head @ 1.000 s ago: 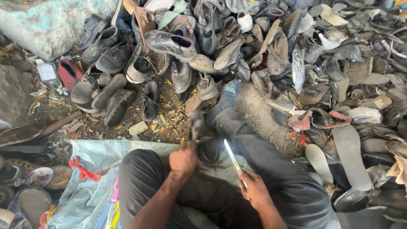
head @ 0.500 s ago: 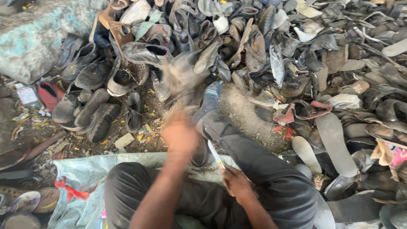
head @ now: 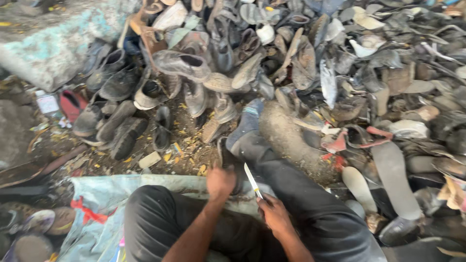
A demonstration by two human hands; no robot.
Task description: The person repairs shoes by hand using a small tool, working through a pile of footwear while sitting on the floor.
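My left hand is closed around the lower end of a dark worn shoe that stands upright between my knees. My right hand grips a knife by the handle, its pale blade pointing up and away, just right of the shoe. Both hands hover over my lap in dark trousers. My right leg stretches forward, ending in a blue-grey sock.
A large heap of old shoes and loose soles fills the ground ahead and to the right. A pale woven sack lies under my left knee. A grey rounded lump sits beside my outstretched leg. A concrete slab lies at far left.
Half a second ago my left hand swung forward toward the heap in a blur; it is now back by my knees on a dark shoe. The knife hand barely moved.
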